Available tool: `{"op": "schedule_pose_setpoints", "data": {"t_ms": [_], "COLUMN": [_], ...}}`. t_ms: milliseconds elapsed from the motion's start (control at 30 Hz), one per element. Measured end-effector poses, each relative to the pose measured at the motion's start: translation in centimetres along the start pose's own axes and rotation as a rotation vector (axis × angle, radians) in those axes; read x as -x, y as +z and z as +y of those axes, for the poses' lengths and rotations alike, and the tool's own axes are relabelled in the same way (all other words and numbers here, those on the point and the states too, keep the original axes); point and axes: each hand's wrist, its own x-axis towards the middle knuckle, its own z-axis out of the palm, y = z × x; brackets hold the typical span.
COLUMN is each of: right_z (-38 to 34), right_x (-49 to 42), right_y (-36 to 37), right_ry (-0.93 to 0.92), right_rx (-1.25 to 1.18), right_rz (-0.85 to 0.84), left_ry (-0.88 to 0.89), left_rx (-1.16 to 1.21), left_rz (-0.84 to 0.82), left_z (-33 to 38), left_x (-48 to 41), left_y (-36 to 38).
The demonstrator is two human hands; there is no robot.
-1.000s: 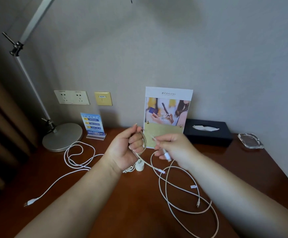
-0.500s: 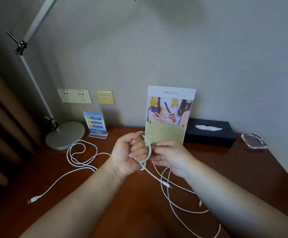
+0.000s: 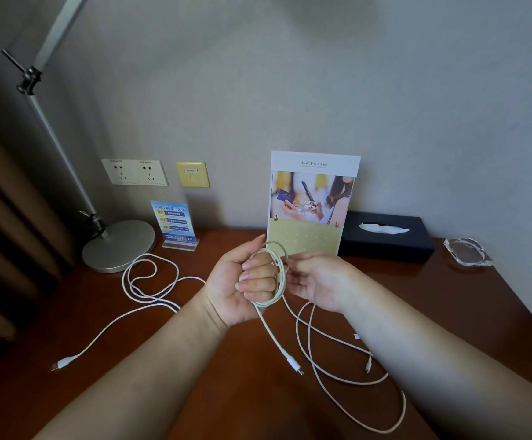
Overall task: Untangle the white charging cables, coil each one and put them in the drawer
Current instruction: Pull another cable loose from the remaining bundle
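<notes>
Two hands up! Left hand (image 3: 242, 287) is curled round one white cable (image 3: 280, 282), looped over its fingers; right hand (image 3: 318, 281) pinches that same cable at three o'clock. A second cable (image 3: 150, 290) sprawls on the bench (image 3: 195, 360), nine o'clock.

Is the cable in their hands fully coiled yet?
Partly coiled: a few loops of the cable wrap the left hand; the right hand pinches it, but its tail and plug trail loose below.
</notes>
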Motion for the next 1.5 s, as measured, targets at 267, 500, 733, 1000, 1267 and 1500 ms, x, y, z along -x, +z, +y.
{"op": "schedule_pose_setpoints", "data": {"t_ms": [267, 500, 733, 1000, 1267, 1500], "right_z": [1.0, 1.7, 1.7, 1.6, 2.2, 2.8], "right_x": [-0.1, -0.1, 0.1, 0.5, 1.5, 0.3], "right_y": [0.3, 1.1, 0.1, 0.4, 0.9, 2.1], "right_ry": [0.021, 0.084, 0.102, 0.106, -0.065, -0.1], "right_rx": [-0.052, -0.008, 0.097, 0.187, 0.505, 0.825], "right_rz": [0.019, -0.007, -0.01, -0.054, -0.214, 0.097], "left_ry": [-0.02, 0.004, 0.119, 0.203, 0.205, 0.363], "left_rx": [-0.032, -0.127, -0.449, -0.771, -0.638, -0.594], "left_rz": [0.011, 0.086, 0.703, 1.0, 0.947, 0.992], "left_z": [-0.3, -0.5, -1.0, -1.7, -1.3, -1.7], "left_x": [0.3, -0.1, -0.6, -1.0, -0.3, -0.8], "left_y": [0.4, 0.5, 1.0, 1.2, 0.6, 0.2]}}
